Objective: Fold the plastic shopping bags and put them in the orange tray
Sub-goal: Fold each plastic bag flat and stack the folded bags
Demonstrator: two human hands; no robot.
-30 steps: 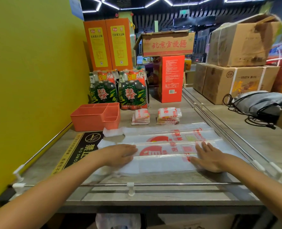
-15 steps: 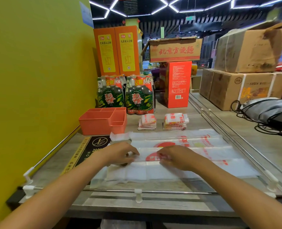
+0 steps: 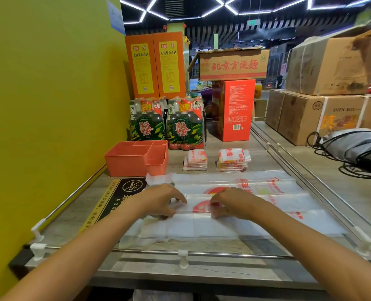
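Note:
A clear plastic shopping bag (image 3: 284, 205) with red print lies flat on the counter, folded lengthwise into a long strip. My left hand (image 3: 160, 200) pinches the strip near its left end, fingers on top and thumb below. My right hand (image 3: 232, 203) pinches it at the red logo, a short gap from the left hand. More flat bags (image 3: 223, 178) lie just behind it. The orange tray (image 3: 128, 161), with several compartments, stands at the back left by the yellow wall. Nothing shows inside it.
Two small stacks of folded bags (image 3: 195, 160) (image 3: 232, 159) sit right of the tray. Behind them stand green bottle packs (image 3: 184, 129) and a red box (image 3: 234, 109). A metal rail (image 3: 202, 253) edges the counter in front. A grey bag with cables (image 3: 354, 146) lies at the right.
My right hand has slid left along the bag from its right end to the middle, close to my left hand. Both hands went from lying flat to pinching the strip.

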